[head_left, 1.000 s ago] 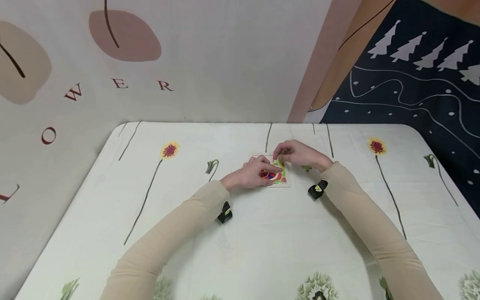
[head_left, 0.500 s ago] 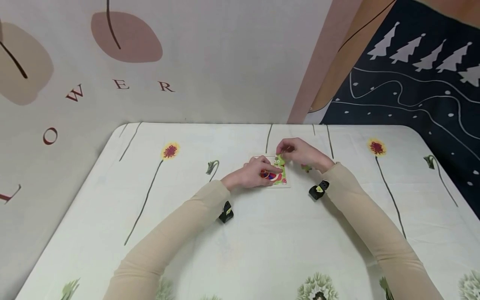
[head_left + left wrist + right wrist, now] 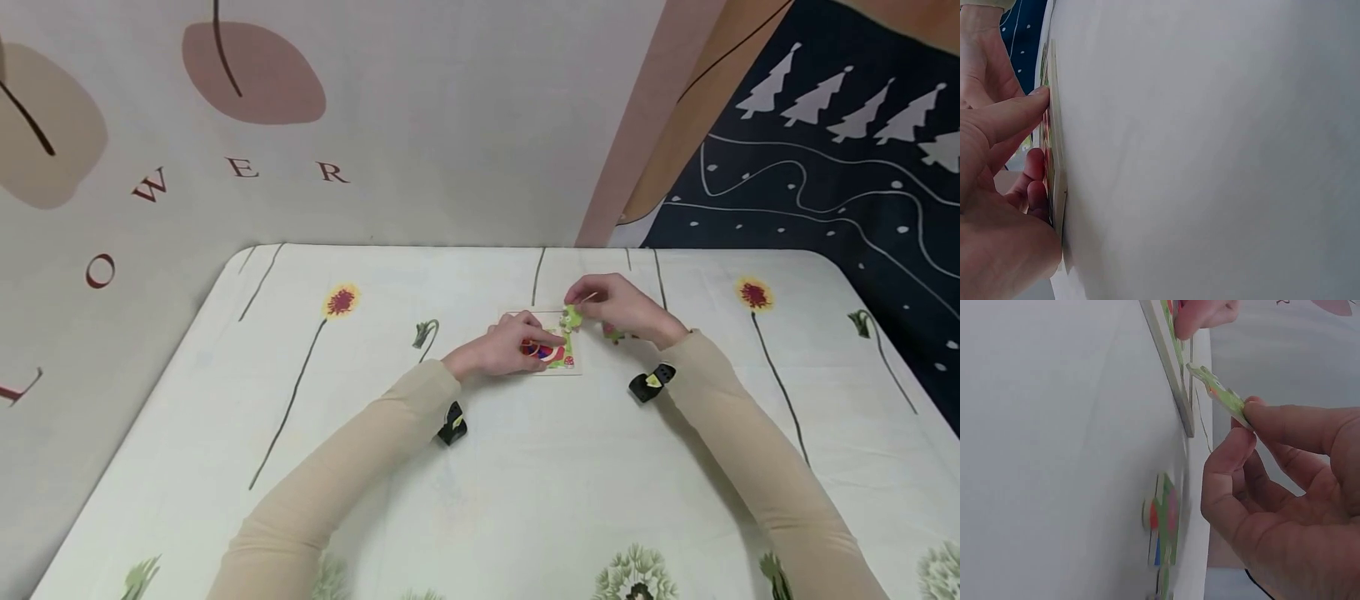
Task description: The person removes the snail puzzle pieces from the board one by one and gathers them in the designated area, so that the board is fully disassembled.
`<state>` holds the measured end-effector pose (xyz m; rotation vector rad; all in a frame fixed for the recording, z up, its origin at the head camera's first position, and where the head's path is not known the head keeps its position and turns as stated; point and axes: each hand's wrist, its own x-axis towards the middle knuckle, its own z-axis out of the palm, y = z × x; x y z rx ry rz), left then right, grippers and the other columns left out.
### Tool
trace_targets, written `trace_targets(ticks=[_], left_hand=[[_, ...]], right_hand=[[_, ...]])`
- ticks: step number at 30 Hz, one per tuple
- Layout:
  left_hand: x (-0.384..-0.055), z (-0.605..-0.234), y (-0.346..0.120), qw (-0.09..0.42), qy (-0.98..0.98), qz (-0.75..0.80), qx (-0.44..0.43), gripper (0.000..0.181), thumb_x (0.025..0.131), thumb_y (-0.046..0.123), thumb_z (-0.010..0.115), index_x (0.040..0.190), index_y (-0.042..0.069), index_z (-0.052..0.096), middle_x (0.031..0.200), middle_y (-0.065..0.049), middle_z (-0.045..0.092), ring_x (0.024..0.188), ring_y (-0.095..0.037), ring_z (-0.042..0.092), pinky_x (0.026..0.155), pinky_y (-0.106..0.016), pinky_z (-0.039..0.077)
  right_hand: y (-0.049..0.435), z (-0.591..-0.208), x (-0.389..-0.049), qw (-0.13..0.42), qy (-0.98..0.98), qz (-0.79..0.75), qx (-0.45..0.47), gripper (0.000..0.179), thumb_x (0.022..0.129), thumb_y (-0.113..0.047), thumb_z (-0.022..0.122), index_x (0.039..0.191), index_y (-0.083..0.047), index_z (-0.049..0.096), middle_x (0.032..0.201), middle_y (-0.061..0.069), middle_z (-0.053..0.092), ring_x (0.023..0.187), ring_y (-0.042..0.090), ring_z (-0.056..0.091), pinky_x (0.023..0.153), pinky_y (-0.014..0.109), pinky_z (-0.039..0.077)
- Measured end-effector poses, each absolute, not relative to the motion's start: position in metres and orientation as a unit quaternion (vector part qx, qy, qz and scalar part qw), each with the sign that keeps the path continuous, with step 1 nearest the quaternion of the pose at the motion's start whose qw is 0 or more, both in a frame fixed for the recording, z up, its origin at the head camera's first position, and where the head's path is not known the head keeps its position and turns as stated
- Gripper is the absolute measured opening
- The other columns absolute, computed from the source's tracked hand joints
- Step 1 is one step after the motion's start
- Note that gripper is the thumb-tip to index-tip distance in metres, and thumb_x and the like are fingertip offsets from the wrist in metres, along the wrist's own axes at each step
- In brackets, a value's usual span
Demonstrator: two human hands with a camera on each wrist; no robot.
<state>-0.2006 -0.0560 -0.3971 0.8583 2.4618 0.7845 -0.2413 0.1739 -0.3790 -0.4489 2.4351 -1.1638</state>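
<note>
Piece (image 3: pixel 572 317) pinched between thumb and finger of the right hand (image 3: pixel 624 305) tilts, its long axis running left from that grip over the far right corner of the board (image 3: pixel 1174 387), where the nearby left hand (image 3: pixel 504 346) lays pressing fingers on top.

- Pale backdrop (image 3: pixel 457 133), head view: spaced dark-red serif capitals, running in a curve, upper left.
- "O" (image 3: pixel 88 272): lowest of the clear ones, slightly tilted.
- "W" (image 3: pixel 150 185): above and right of the O, tilted.
- "E" (image 3: pixel 242 168): right of the W, below the pinkish blob print (image 3: pixel 255 75).
- "R" (image 3: pixel 331 172): last on the right.
- Far-left red letter (image 3: pixel 17 393): tilted, at frame edge, looks like "L", not certain.
</note>
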Motion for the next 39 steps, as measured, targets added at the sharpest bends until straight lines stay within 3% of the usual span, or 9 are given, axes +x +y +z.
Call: trace_targets(ticks=[8, 16, 30, 39], left_hand=[[-0.2, -0.396, -0.057, 0.21, 0.883, 0.283, 0.311, 0.045, 0.094, 0.02, 0.068, 0.138, 0.021, 0.061, 0.135, -0.011, 0.051, 0.12, -0.029, 0.041, 0.094, -0.039, 0.032], [-0.2, -0.396, -0.057, 0.215, 0.883, 0.286, 0.305, 0.046, 0.094, 0.019, 0.068, 0.139, 0.021, 0.061, 0.138, -0.012, 0.049, 0.122, -0.03, 0.039, 0.099, -0.046, 0.032], [-0.199, -0.397, -0.057, 0.211, 0.881, 0.293, 0.307, 0.044, 0.094, 0.017, 0.068, 0.137, 0.02, 0.062, 0.137, -0.012, 0.05, 0.123, -0.03, 0.039, 0.099, -0.046, 0.031], [-0.198, -0.396, -0.057, 0.217, 0.881, 0.297, 0.299, 0.045, 0.094, 0.018, 0.068, 0.138, 0.021, 0.061, 0.138, -0.012, 0.049, 0.122, -0.03, 0.038, 0.101, -0.047, 0.03]], right_hand=[[0.187, -0.378, -0.24, 0.169, 0.881, -0.406, -0.174, 0.022, 0.098, -0.008, 0.055, 0.116, -0.002, 0.067, 0.117, 0.018, 0.065, 0.099, 0.025, 0.061, 0.085, 0.025, 0.045], [0.202, -0.373, -0.237, 0.17, 0.882, -0.411, -0.155, 0.024, 0.099, -0.009, 0.056, 0.119, -0.001, 0.066, 0.119, 0.019, 0.065, 0.098, 0.023, 0.059, 0.084, 0.019, 0.044], [0.231, -0.371, -0.228, 0.179, 0.893, -0.397, -0.113, 0.027, 0.102, -0.013, 0.054, 0.124, -0.002, 0.063, 0.128, 0.017, 0.061, 0.104, 0.021, 0.052, 0.086, 0.019, 0.043], [0.245, -0.372, -0.226, 0.178, 0.895, -0.397, -0.096, 0.029, 0.101, -0.014, 0.055, 0.126, -0.002, 0.062, 0.129, 0.017, 0.06, 0.1, 0.013, 0.053, 0.082, 0.016, 0.044]])
